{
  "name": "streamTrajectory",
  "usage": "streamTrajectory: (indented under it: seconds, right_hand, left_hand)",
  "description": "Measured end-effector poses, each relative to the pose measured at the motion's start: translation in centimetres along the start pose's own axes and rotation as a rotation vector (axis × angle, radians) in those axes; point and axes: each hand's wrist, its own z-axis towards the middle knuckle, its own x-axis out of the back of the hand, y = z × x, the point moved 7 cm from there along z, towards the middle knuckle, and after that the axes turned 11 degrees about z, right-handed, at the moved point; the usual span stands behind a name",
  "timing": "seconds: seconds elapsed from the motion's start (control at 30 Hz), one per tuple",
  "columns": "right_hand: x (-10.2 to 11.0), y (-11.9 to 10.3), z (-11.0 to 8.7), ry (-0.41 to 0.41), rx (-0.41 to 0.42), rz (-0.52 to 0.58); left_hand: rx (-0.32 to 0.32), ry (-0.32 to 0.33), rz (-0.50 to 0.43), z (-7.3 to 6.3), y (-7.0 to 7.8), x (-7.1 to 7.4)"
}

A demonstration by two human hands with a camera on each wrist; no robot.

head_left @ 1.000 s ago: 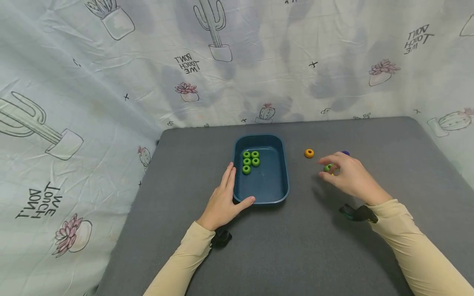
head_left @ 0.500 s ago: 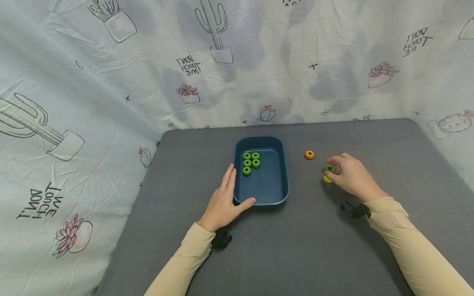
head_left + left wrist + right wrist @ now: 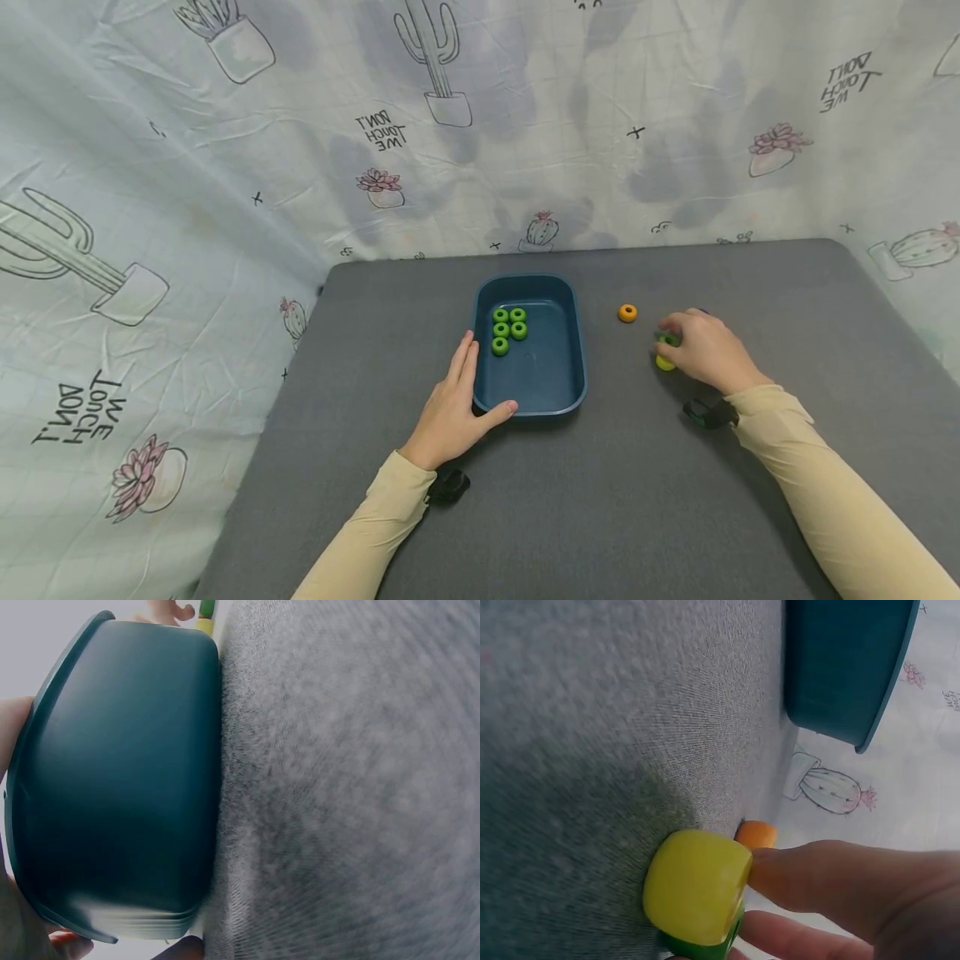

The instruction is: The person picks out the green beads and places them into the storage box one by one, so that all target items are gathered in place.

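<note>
In the head view my left hand [image 3: 447, 421] rests at the near left corner of a dark blue tray [image 3: 547, 375], fingers straight along its side and thumb at the front rim. Several green ring-shaped beads [image 3: 501, 331] lie inside, toward the tray's left. Over to the right, the curled thumb and fingers of my right hand [image 3: 705, 350] are around a loose green bead [image 3: 668, 339], partly hidden by them. A yellow bead [image 3: 696, 886] touches or nearly touches it on the near side, close by the thumb in the right wrist view.
An orange bead [image 3: 627, 313] lies between the tray and my right hand. Behind that hand a dark blue bead [image 3: 703, 311] barely shows. The grey table [image 3: 585, 508] ends at a printed curtain [image 3: 585, 167] at the back and left.
My right hand has come down and slightly left, its fingers drawing in around the loose green bead. The yellow bead shows more than a second ago. My left hand and the tray stay put.
</note>
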Motion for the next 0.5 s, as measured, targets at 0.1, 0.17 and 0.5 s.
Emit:
streamTrajectory:
  seconds: [0.1, 0.17, 0.5]
  right_hand:
    - [-0.1, 0.0, 0.3, -0.036, -0.022, -0.011]
    - [-0.1, 0.0, 0.5, -0.059, -0.036, -0.015]
    - [-0.2, -0.2, 1.2, -0.07, -0.028, 0.032]
  left_hand:
    - [0.0, 0.003, 0.0, 0.0, 0.0, 0.0]
    - [-0.002, 0.005, 0.001, 0.1, 0.0, 0.0]
    - [0.006, -0.003, 0.002, 0.1, 0.0, 0.2]
